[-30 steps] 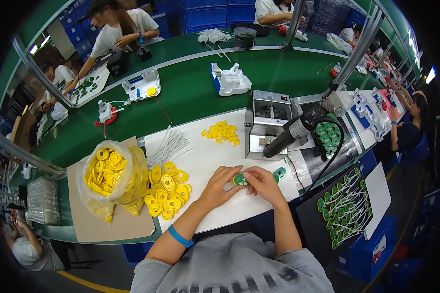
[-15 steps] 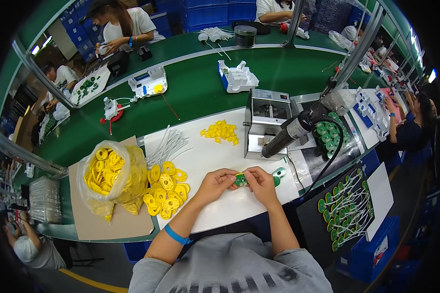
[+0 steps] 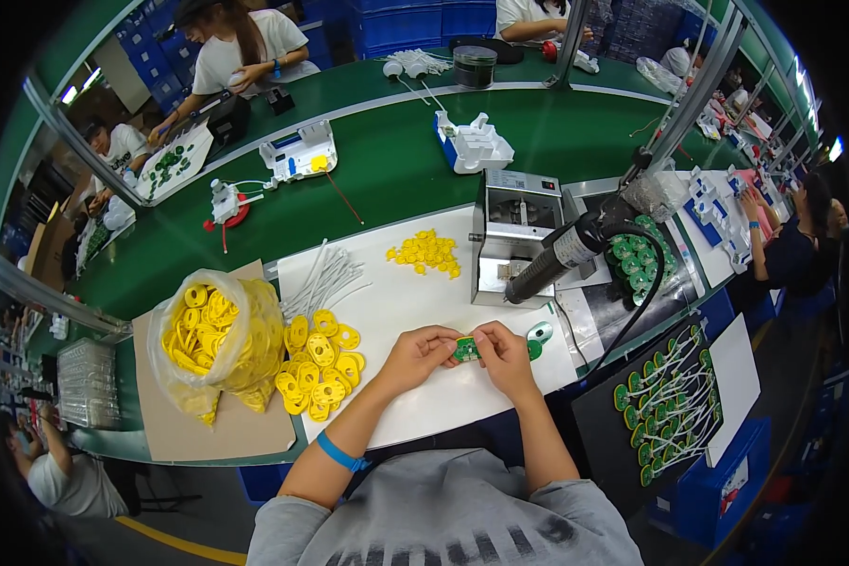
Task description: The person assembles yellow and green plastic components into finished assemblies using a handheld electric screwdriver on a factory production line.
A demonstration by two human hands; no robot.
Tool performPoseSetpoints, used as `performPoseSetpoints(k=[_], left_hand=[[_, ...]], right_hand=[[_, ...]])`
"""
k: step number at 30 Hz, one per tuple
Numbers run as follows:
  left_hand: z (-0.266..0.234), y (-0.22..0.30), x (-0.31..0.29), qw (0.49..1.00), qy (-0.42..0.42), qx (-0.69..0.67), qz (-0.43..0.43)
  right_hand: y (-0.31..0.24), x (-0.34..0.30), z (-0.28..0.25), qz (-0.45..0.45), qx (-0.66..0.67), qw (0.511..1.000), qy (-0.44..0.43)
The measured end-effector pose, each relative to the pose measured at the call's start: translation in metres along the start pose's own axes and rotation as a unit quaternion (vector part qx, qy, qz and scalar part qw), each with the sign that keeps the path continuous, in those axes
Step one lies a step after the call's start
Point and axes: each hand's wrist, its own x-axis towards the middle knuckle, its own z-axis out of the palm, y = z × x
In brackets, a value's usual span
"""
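The left hand (image 3: pixel 421 358) and right hand (image 3: pixel 506 362), fingers curled, together pinch a small, flat green-and-yellow circuit board (image 3: pixel 466 350) near the green worktop's (image 3: pixel 125 396) front edge.

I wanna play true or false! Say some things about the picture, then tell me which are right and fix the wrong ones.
1. The left hand and right hand hold a small green circuit board. True.
2. A bright blue wristband circles the right forearm. False: the wristband circles the left forearm.
3. Thin white wires lie left of the boxy silver metal machine. True.
4. The translucent plastic bag holds those wires. False: the bag holds yellow oval plastic pieces.
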Motion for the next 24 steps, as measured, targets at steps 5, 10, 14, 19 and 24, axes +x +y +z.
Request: performPoseSetpoints(k=[5,10,14,19,24], left_hand=[[-0.001,0.002,0.0,1.0,0.005,-0.002,0.006],[-0.004,0.0,0.003,1.0,0.005,0.01,0.011],[-0.004,-0.005,0.014,1.0,0.008,0.018,0.017],[-0.001,-0.012,0.02,0.999,0.022,0.012,0.023],[0.002,-0.015,0.035,1.0,0.022,0.005,0.022]], right_hand=[[-0.004,0.001,0.006,-0.018,0.022,1.0,0.009],[0.001,0.004,0.01,-0.026,0.054,0.998,0.02],[0.006,0.014,0.001,-0.044,-0.016,0.999,0.011],[0.008,0.018,-0.004,-0.033,-0.078,0.996,-0.014],[0.01,0.026,-0.011,-0.048,-0.091,0.995,0.008]])
